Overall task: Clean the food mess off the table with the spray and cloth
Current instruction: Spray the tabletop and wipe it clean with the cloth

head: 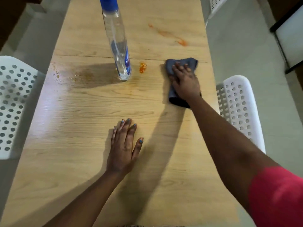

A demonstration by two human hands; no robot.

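A light wooden table (91,145) fills the view. My right hand (186,81) presses flat on a dark grey cloth (182,63) at the table's right side. My left hand (123,145) rests flat on the bare wood nearer to me, fingers straight. A tall clear spray bottle (117,41) with a blue top stands upright in the middle. Just right of its base lies a small orange food blob (143,68). A long orange smear (170,36) runs across the far right part. Scattered crumbs (65,74) lie to the bottle's left.
White perforated chairs stand at both sides of the table, one on the left (14,104), one on the right (239,108), and another at the far right corner (216,4). A dark-framed white panel (290,33) stands on the floor to the right.
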